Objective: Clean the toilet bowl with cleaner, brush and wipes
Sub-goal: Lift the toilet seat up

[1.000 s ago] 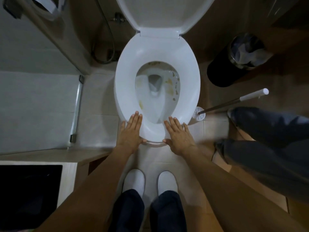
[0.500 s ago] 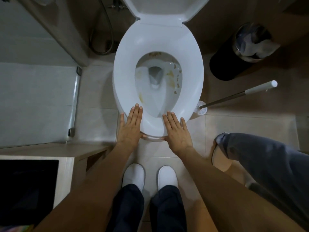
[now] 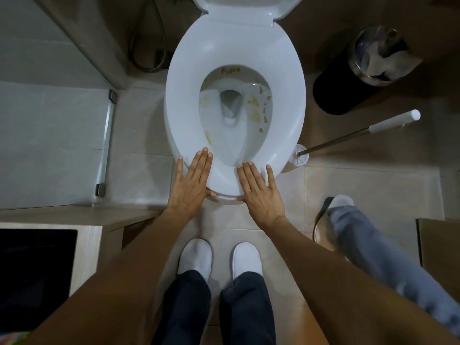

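Inside toilet bowl [image 3: 251, 135], yellow-brown stains, seat [image 3: 184, 100] down

Head view, straight down, close.

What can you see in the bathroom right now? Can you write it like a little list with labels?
toilet lid: up
toilet seat: down
bowl: brownish-yellow stains inside
left hand: flat on the seat's front edge, fingers straight
right hand: flat on the seat's front edge, fingers straight
toilet brush: standing in its holder, right of the toilet
bin: black, with a liner, far right
cleaner and wipes: not in view
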